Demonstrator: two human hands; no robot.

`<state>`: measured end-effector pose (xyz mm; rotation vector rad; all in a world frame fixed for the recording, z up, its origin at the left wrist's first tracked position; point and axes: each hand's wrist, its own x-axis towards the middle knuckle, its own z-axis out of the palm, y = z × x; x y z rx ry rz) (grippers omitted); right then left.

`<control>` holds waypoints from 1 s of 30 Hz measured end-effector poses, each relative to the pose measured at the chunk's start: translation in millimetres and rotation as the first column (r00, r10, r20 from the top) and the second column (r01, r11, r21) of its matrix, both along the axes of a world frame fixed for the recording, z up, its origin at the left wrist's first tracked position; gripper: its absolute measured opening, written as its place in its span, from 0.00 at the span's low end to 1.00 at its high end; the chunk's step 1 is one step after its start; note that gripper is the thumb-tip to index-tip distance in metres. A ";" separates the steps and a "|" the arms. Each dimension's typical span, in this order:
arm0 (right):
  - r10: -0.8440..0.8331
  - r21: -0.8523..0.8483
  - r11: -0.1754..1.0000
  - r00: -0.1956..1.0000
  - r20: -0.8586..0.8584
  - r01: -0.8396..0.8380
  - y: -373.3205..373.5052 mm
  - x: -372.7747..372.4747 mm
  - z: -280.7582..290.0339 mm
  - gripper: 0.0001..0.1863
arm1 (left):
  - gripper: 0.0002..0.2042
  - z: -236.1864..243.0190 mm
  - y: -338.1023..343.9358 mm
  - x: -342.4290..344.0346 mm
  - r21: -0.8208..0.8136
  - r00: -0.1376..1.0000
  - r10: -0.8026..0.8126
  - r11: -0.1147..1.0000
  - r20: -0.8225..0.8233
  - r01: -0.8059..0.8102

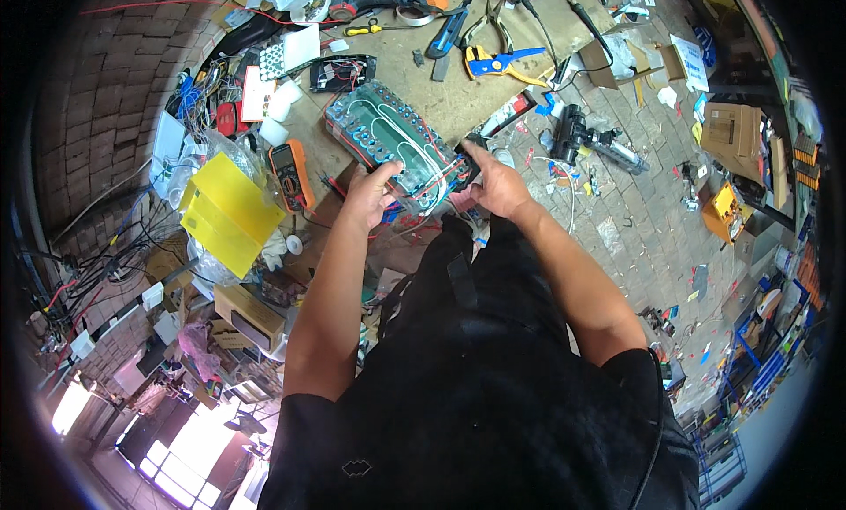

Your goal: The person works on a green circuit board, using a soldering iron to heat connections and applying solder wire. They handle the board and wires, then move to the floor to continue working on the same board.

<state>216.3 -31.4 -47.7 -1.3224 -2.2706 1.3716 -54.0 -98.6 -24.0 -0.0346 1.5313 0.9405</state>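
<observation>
A long battery pack (388,127) lies tilted across the near edge of the work table. Its clear cover shows a green top, rows of round cells and white wire loops, with red, blue and black wires bunched at its near right end. My left hand (368,195) is closed on the near left edge, thumb on top and fingers hidden underneath. At the right end, my right hand (498,186) grips the pack beside the wires, index finger stretched along a black part and thumb lower down. Left of the pack lies an orange multimeter (289,177).
Beyond the pack lie yellow-and-blue wire strippers (493,63), pliers (491,25), a blue utility knife (449,30) and a yellow screwdriver (363,30). A yellow folded sheet (231,212) stands at left. A black handheld device (573,133) rests on the littered brick floor at right.
</observation>
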 end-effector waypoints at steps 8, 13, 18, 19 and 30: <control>0.036 -0.058 0.998 0.998 0.042 -0.034 23.8 -4.4 -29.9 0.19 | 0.28 6.4 1.6 0.7 0.013 1.000 -0.015 1.000 0.027 0.015; 0.074 -0.097 0.993 0.995 0.061 -0.068 33.0 3.7 -25.2 0.13 | 0.23 18.4 6.2 9.6 0.001 0.999 0.006 1.000 -0.038 -0.006; 0.053 -0.022 0.998 0.998 0.042 -0.052 39.7 18.1 9.8 0.12 | 0.26 17.1 6.1 6.6 -0.009 0.999 -0.022 1.000 -0.035 0.021; 0.054 0.017 0.998 0.998 0.020 -0.054 38.1 21.8 18.0 0.11 | 0.27 16.6 6.3 6.0 -0.013 0.999 -0.026 1.000 -0.024 0.026; -0.216 -0.414 0.904 0.951 -0.219 0.110 -58.8 18.0 22.9 0.15 | 0.30 11.0 1.3 4.2 0.033 1.000 0.030 0.999 -0.007 -0.030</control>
